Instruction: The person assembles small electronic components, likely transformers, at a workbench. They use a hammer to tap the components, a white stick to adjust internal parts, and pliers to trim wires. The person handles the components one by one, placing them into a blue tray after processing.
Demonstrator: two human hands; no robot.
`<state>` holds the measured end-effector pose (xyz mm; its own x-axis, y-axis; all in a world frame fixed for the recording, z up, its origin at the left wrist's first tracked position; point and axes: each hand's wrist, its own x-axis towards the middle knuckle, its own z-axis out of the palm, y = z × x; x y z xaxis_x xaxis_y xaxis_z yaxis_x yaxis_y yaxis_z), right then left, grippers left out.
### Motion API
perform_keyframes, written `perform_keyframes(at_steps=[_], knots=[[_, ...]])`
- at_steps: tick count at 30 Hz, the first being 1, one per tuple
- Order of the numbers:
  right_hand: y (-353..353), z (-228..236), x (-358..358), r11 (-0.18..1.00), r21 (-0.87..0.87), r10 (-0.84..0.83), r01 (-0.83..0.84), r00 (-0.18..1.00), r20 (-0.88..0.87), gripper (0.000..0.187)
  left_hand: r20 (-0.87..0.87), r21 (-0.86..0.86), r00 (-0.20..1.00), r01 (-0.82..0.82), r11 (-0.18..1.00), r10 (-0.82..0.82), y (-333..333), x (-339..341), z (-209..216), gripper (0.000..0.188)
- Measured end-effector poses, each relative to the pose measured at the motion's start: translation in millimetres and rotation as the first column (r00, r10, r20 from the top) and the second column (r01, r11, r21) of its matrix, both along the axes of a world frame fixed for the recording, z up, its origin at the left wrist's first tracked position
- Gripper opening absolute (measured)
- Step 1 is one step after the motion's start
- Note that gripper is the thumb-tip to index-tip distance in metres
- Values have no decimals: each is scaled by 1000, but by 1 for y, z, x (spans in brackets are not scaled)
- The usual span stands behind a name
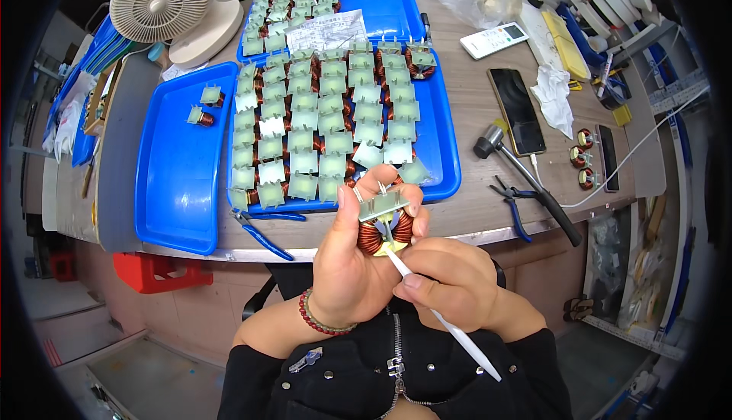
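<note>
Copper-wire ring coil (370,239), topped by a pale green flat plate (383,205), sits clasped in the left hand (337,276); below and right of that grip, the right hand (457,283) pinches a slim white stick (467,345), tip at the coil. Probably dense and stiff, thin metal pins (383,189) fragile; best held by the plate's edges.

I hold one copper-wound, green-plated coil (371,238) and one slim white stick (467,345). Three more coils (585,139) lie loose at right; two share one of three large blue plastic trays (171,214). I count two blue-handled metal pliers (267,242), one black-headed hammer (537,193), one white plastic remote (488,42).
</note>
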<state>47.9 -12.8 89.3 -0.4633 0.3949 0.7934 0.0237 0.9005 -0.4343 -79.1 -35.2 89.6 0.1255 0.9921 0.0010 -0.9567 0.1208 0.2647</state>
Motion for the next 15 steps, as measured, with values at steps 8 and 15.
perform_keyframes(at_steps=[8, 15], knots=[[-1, -6, -8, 990, -83, -114, 116, 993, 29, 22, -157, -55, 976, -160, 986, 150, -1, 7, -2, 41], [0, -13, 0, 967, -248, -61, 58, 998, -5, 24, -283, -13, 951, -134, 991, 125, 1, 6, -16, 45]])
